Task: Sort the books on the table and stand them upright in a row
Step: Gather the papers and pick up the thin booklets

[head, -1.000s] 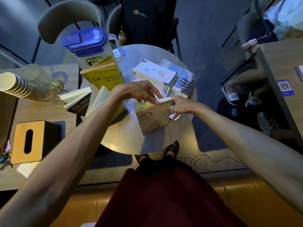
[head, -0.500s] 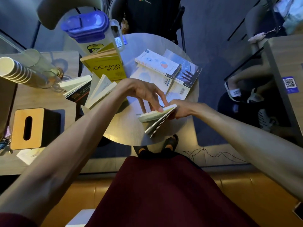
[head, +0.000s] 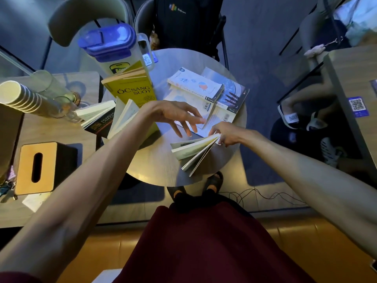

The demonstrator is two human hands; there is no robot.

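On the round table (head: pixel 155 168), my right hand (head: pixel 228 135) pinches the spine end of a cream paperback (head: pixel 193 152) standing on its edge, its pages fanned toward me. My left hand (head: pixel 179 115) hovers open just left of it, fingers spread, holding nothing. A yellow book (head: pixel 132 90) stands upright against the jug. Beside it a pale book (head: pixel 124 117) and a dark book (head: pixel 100 121) lean on edge. Flat at the back right lie a white book (head: pixel 193 84), a blue-covered book (head: pixel 232 88) and another pale book (head: pixel 195 103) under them.
A clear jug with a blue lid (head: pixel 110 45) stands at the table's back left. On the side table at left are stacked paper cups (head: pixel 20 97), glasses (head: pixel 51 88) and a wooden tissue box (head: pixel 36 168). A chair with a black backpack (head: pixel 187 23) is behind. Another person's feet (head: pixel 306 123) are at right.
The cream paperback turned from cover-facing to edge-on with its pages fanned. My left hand let go of it and spread open; my right hand kept its hold.
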